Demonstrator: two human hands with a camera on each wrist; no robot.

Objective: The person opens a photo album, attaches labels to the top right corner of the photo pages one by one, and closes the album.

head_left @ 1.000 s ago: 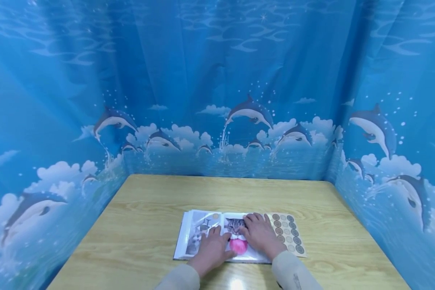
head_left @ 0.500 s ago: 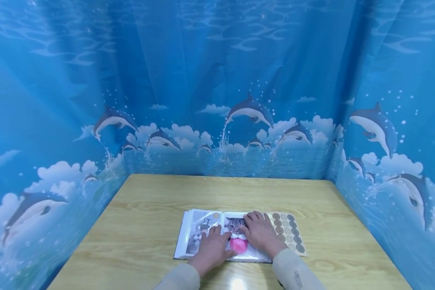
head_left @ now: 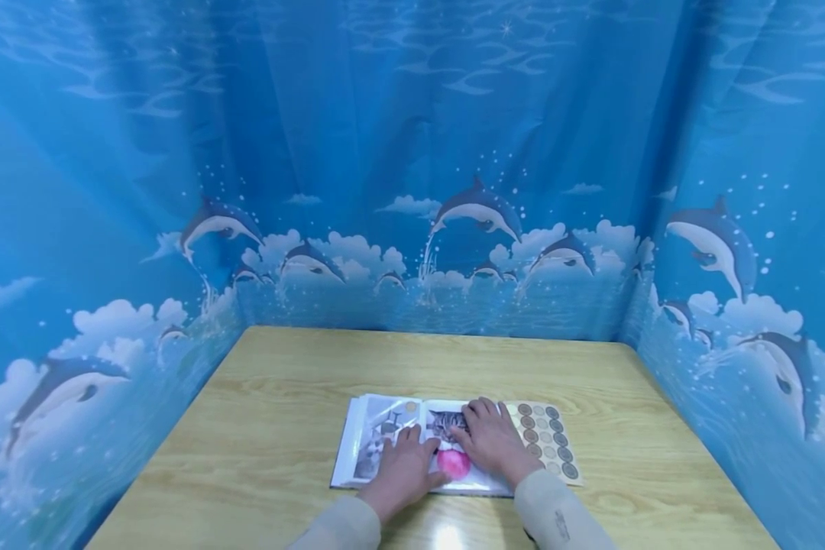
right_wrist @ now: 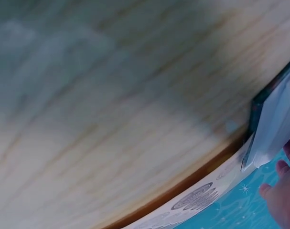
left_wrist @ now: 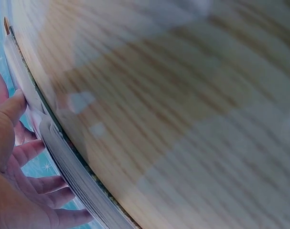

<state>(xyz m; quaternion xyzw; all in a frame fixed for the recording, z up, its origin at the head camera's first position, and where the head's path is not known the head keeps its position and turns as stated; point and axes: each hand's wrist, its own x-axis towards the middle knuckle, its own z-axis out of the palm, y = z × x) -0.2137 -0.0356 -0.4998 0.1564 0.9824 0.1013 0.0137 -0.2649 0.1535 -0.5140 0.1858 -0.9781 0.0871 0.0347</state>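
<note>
1) i saw an open photo album with glossy white pages (head_left: pixel 349 451) lying on the pale wood-grain table (head_left: pixel 289 412)
2) the left hand (head_left: pixel 402 470) lay spread across its lower middle
3) the right hand (head_left: pixel 495 443) lay spread on its right page, beside a pink round print (head_left: pixel 454 464)
4) a beige sheet of round discs (head_left: pixel 548 441) jutted past its right edge

an open photo album (head_left: pixel 445 425) lies flat, a circle-patterned sheet (head_left: pixel 547 440) at its right.
</note>
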